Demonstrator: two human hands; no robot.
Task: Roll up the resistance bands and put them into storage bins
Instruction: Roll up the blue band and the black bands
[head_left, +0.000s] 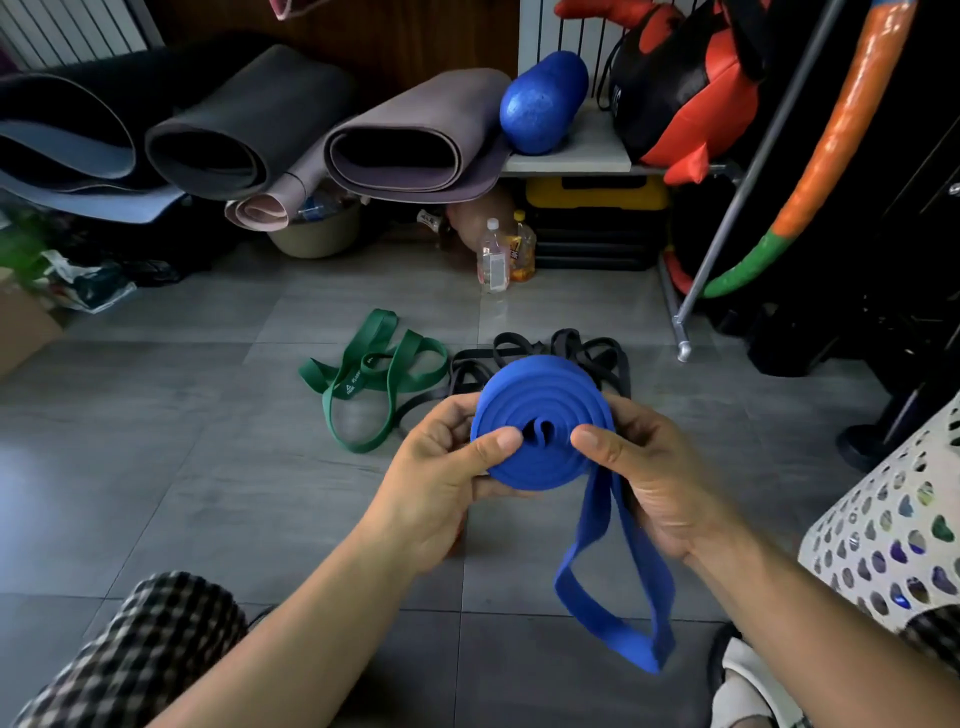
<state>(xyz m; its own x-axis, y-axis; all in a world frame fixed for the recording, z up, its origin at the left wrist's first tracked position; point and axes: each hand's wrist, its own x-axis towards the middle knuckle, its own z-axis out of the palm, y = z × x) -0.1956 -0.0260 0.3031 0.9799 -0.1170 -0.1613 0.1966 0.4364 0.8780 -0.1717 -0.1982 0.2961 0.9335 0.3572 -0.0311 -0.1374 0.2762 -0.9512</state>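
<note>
A blue resistance band (545, 457) is wound into a thick coil in front of me, above the grey tiled floor. My left hand (447, 483) grips the coil's left side, thumb on its face. My right hand (654, 478) grips the right side, thumb near the centre. A loose blue loop hangs down from the coil past my right palm. On the floor beyond lie a green band (363, 379) and a tangle of black bands (467, 374), all unrolled. A white perforated bin (883, 525) stands at the right edge.
Rolled yoga mats (415, 150) and a blue foam roller (540, 104) sit on a shelf at the back. Two bottles (493, 260) stand on the floor below. A metal rack leg (685, 348) and an orange-green hoop (810, 171) are at right. My checkered knee (145, 639) is lower left.
</note>
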